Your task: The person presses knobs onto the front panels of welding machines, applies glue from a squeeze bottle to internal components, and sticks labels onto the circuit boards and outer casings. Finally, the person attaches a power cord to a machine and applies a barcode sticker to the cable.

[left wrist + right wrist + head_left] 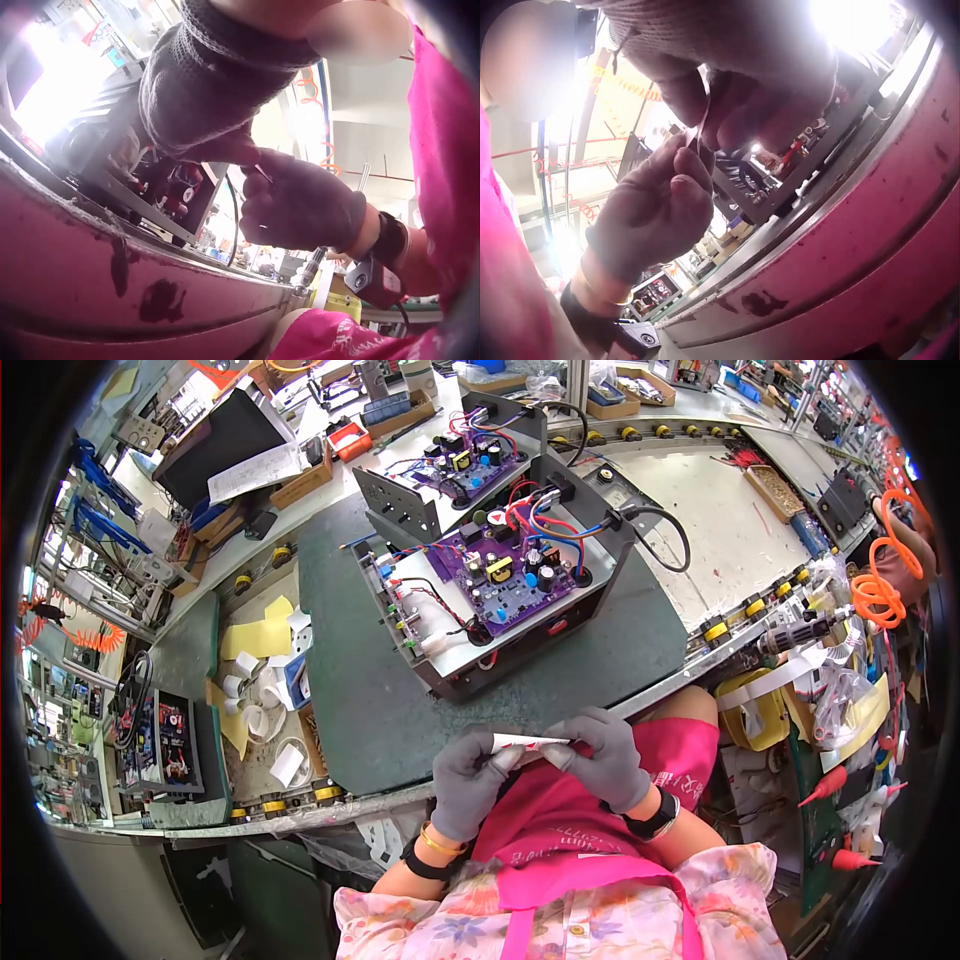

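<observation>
**White paper strip (528, 741) pinched between two gloved hands**

Grey knit gloves cover both hands. The left hand (468, 775) and the right hand (605, 755) meet over the lap, just short of the near edge of the counter (700, 530). Each grips one end of the paper strip between thumb and curled fingertips. Neither hand is spread wide; both are closed narrowly on the strip, which spans the small gap between them, clear of the counter. The right wrist view shows it as a thin, slightly curled sliver at the fingertips (697, 127). Holding it low against the pink apron (570, 820) probably steadies so small a piece and keeps it close under the eyes. A fingertip pinch suits something this thin better than a full grip.

Well apart from the hands, a dark green mat (360, 690) lies on the counter. On it sits an open metal chassis (440, 660) with its purple circuit board (500, 575) and wiring facing up. Yellow and white paper scraps (262, 638) lie to the left of the mat. What looks like a powered screwdriver (800, 632) rests at the counter's right edge.
</observation>
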Demonstrator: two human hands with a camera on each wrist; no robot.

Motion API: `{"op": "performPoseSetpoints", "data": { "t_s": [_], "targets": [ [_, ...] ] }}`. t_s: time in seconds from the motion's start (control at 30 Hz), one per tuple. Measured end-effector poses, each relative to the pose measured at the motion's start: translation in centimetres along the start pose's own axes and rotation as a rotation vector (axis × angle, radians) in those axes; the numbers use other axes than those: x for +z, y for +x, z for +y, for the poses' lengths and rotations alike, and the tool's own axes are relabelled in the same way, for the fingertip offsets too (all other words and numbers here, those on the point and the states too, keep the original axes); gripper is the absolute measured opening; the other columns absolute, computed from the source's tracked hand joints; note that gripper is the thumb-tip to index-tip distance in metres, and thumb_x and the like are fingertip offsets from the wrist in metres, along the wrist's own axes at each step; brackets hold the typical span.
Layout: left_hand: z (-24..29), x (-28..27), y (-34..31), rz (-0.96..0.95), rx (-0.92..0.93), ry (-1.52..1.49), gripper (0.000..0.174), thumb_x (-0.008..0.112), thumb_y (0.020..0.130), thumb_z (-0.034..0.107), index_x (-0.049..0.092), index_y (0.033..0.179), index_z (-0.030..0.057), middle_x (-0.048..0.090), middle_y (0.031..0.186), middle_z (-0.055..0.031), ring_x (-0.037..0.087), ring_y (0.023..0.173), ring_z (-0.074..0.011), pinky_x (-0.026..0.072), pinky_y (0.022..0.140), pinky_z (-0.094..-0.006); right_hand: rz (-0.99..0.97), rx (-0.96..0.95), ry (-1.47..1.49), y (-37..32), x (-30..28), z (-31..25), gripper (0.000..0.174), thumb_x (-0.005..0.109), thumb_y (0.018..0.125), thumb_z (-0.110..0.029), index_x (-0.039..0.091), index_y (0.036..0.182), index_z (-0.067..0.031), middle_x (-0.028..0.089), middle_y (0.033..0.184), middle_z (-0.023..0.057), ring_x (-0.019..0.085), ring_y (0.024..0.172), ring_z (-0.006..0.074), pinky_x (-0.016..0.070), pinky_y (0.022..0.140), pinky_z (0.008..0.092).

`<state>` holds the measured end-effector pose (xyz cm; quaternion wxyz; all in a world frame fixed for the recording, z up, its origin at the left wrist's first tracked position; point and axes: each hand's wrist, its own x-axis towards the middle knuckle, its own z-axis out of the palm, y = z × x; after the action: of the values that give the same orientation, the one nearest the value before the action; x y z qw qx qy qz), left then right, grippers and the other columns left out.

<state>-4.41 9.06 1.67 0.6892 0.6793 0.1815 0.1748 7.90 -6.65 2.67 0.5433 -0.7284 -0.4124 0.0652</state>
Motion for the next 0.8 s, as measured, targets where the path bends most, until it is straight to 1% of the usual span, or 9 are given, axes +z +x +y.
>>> {"op": "performPoseSetpoints", "data": {
  "t_s": [0.03, 0.1, 0.13, 0.23, 0.43, 0.5, 0.6, 0.7, 0.8],
  "targets": [
    [-0.1, -0.2, 0.0, 0.004, 0.026, 0.094, 0.013, 0.069, 0.087, 0.011, 0.069, 0.091, -0.0017, 0.064, 0.081, -0.0067, 0.06, 0.073, -0.0123, 0.0488, 0.067, -0.0252, 0.01, -0.022, -0.032, 0.0, -0.1, 0.1, 0.017, 0.076, 0.075, -0.016, 0.068, 0.087, -0.0067, 0.062, 0.074, 0.0075, 0.059, 0.067, 0.0247, 0.0451, 0.063, 0.0352],
    [-0.2, -0.2, 0.1, -0.001, 0.075, 0.103, 0.013, 0.071, 0.085, 0.01, 0.069, 0.092, -0.0009, 0.064, 0.081, -0.0076, 0.06, 0.072, -0.0139, 0.0476, 0.065, -0.0263, 0.03, -0.063, -0.096, -0.1, -0.2, 0.2, 0.018, 0.077, 0.072, -0.015, 0.067, 0.086, -0.009, 0.062, 0.074, 0.0067, 0.058, 0.067, 0.0272, 0.0448, 0.063, 0.0373],
    [-0.2, -0.1, 0.1, -0.003, 0.099, 0.107, 0.013, 0.072, 0.084, 0.01, 0.07, 0.092, -0.0005, 0.064, 0.081, -0.008, 0.06, 0.071, -0.0147, 0.047, 0.064, -0.0268, 0.038, -0.088, -0.109, -0.1, -0.2, 0.2, 0.018, 0.077, 0.072, -0.015, 0.067, 0.085, -0.0093, 0.062, 0.074, 0.0066, 0.058, 0.067, 0.0271, 0.0447, 0.064, 0.0373],
    [0.6, -0.1, 0.3, -0.018, 0.177, 0.157, 0.014, 0.071, 0.085, 0.01, 0.069, 0.092, -0.0027, 0.067, 0.088, -0.0069, 0.063, 0.08, -0.0118, 0.0502, 0.072, -0.0249, 0.057, -0.144, -0.144, -0.1, -0.2, 0.1, 0.019, 0.078, 0.072, -0.016, 0.066, 0.085, -0.01, 0.061, 0.073, 0.0062, 0.059, 0.067, 0.027, 0.0446, 0.065, 0.0375],
    [1.7, -0.3, 0.3, 0.008, 0.243, 0.277, 0.017, 0.074, 0.082, 0.013, 0.07, 0.091, -0.0007, 0.065, 0.083, -0.0079, 0.06, 0.077, -0.0145, 0.0465, 0.068, -0.0262, 0.066, -0.224, -0.24, 0.1, -0.4, -0.4, 0.018, 0.076, 0.072, -0.014, 0.066, 0.086, -0.0106, 0.062, 0.074, 0.0051, 0.06, 0.069, 0.0265, 0.0451, 0.066, 0.0373],
    [1.6, -0.4, 0.2, 0.023, 0.218, 0.288, 0.017, 0.074, 0.082, 0.014, 0.069, 0.09, -0.0008, 0.064, 0.083, -0.0072, 0.059, 0.076, -0.0139, 0.0464, 0.067, -0.026, 0.08, -0.27, -0.28, 0.2, -0.4, -0.5, 0.018, 0.076, 0.072, -0.014, 0.067, 0.088, -0.0106, 0.061, 0.075, 0.0045, 0.06, 0.069, 0.026, 0.0456, 0.066, 0.0368],
    [1.4, -0.4, 0.2, 0.053, 0.192, 0.286, 0.016, 0.073, 0.082, 0.013, 0.069, 0.088, -0.0007, 0.063, 0.083, -0.0067, 0.059, 0.076, -0.0132, 0.0463, 0.067, -0.0257, 0.095, -0.328, -0.369, 0.1, -0.3, -0.6, 0.021, 0.076, 0.07, -0.013, 0.068, 0.09, -0.0115, 0.062, 0.079, 0.0028, 0.062, 0.075, 0.022, 0.0474, 0.07, 0.0364],
    [1.3, -0.6, 0.1, 0.069, 0.129, 0.296, 0.014, 0.072, 0.082, 0.01, 0.068, 0.088, -0.0015, 0.063, 0.083, -0.0059, 0.059, 0.076, -0.0122, 0.0463, 0.068, -0.0253, 0.106, -0.518, -0.591, 0.4, -0.3, -1.0, 0.024, 0.076, 0.067, -0.012, 0.068, 0.091, -0.0127, 0.062, 0.086, 0.0007, 0.061, 0.081, 0.0181, 0.0487, 0.074, 0.0368],
    [0.8, -1.1, 0.0, 0.073, 0.037, 0.176, 0.014, 0.07, 0.083, 0.009, 0.067, 0.09, -0.002, 0.064, 0.085, -0.0076, 0.059, 0.076, -0.0129, 0.0474, 0.068, -0.0263, 0.051, -0.595, -0.548, 0.3, 0.1, -1.2, 0.026, 0.075, 0.066, -0.01, 0.068, 0.09, -0.0137, 0.062, 0.091, -0.0002, 0.06, 0.086, 0.0167, 0.0493, 0.077, 0.0372]
  ]
}}
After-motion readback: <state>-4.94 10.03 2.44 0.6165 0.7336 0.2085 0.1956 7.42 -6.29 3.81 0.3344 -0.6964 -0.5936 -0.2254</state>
